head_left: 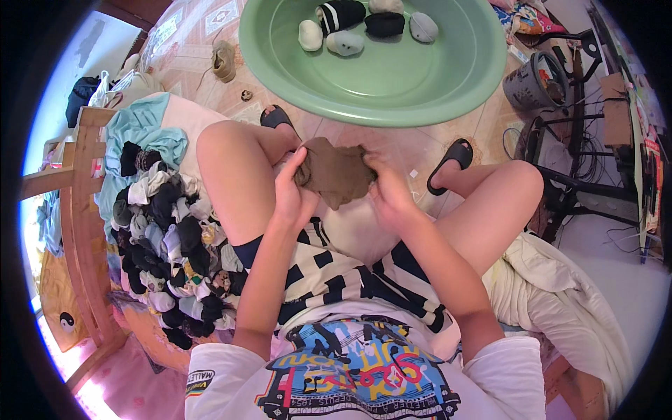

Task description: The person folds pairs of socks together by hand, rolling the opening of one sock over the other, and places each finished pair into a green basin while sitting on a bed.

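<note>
Between my knees I hold up a crumpled brown sock [337, 171]. My left hand [294, 187] grips its left edge, thumb on top. My right hand [389, 187] pinches the right edge with thumb and fingers. The sock's folds hide whether it is one or a pair. Beyond it stands a large green basin [378, 115], with several rolled sock balls [345, 43] in black, white and grey at its far side. To my left a big heap of loose socks [168, 238] lies on the bed, mostly black, white and grey.
A wooden bed rail [80, 210] runs along the left, beside light blue cloth [143, 129]. A brown shoe [223, 61] lies on the tiled floor. At right stand a grey bucket [535, 80] and a black metal frame [581, 122]. White bedding [553, 301] is bunched near my right thigh.
</note>
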`<state>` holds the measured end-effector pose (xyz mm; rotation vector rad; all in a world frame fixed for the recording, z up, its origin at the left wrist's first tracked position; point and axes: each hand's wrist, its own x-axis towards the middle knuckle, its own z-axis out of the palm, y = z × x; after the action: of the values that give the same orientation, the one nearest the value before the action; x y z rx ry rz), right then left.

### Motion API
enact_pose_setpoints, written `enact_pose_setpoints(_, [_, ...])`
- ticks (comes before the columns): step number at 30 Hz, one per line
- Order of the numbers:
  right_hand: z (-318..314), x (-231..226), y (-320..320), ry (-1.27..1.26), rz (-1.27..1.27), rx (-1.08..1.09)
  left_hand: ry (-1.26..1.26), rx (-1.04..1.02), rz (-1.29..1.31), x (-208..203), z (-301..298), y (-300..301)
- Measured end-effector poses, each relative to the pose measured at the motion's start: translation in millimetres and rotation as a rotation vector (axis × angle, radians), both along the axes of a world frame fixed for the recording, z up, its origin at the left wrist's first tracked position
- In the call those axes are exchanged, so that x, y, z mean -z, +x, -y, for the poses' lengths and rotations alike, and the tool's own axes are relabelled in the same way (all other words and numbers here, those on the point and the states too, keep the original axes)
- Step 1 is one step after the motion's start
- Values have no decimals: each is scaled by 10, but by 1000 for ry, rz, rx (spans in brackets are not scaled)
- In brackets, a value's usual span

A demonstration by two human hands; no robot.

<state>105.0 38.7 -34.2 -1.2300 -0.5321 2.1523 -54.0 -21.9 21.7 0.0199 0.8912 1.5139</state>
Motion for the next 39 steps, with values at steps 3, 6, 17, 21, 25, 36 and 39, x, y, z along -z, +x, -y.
enact_pose_setpoints(3, [-149, -131, 99, -2, 12, 249, -118, -67, -105, 47, -8, -28])
enact_pose_setpoints(6, [-294, 4, 281, 48, -2, 437, -134, -110, -192, 231, 14, -87])
enact_pose_setpoints(17, [-300, -73, 580, 152, 10, 140, -26, -27, -117, 153, -58, -77])
enact_pose_setpoints(21, [-210, -204, 501, 123, -122, 4, 18, 32, -209, 136, -64, -26])
enact_pose_setpoints(25, [-195, -415, 424, 92, -267, -90, -11, 108, -306, 157, -62, 3])
enact_pose_setpoints(36, [-209, -397, 369, 211, -20, -62, -25, -60, -644, 184, -36, -9])
enact_pose_setpoints(39, [-265, -292, 393, 496, 201, -51, 18, -61, -641, 207, -40, 7])
